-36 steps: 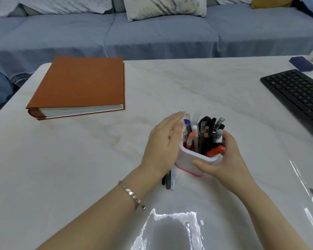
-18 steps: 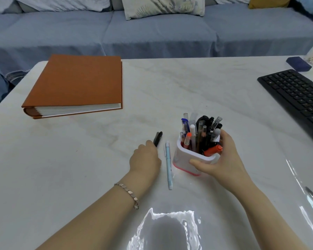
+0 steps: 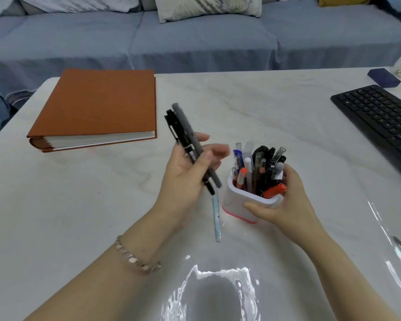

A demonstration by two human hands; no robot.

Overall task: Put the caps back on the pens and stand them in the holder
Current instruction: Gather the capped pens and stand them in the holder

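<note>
A white pen holder (image 3: 235,200) with a pink base stands on the marble table, filled with several pens. My right hand (image 3: 285,205) grips it from the right side. Just left of the holder, my left hand (image 3: 185,179) is raised above the table and holds two pens together under the thumb: a black pen (image 3: 178,135) and a grey pen (image 3: 188,130), both slanting up to the left. A light blue pen (image 3: 216,218) lies flat on the table below them, beside the holder.
An orange hardcover book (image 3: 97,105) lies at the back left. A black keyboard (image 3: 380,117) sits at the right edge, with a dark blue box (image 3: 383,77) behind it. Clear plastic film (image 3: 391,239) covers the near right. A blue sofa runs behind the table.
My left hand picked up the black and grey pens from the table and raised them. The light blue pen stayed on the table; my right hand kept its hold on the holder.
</note>
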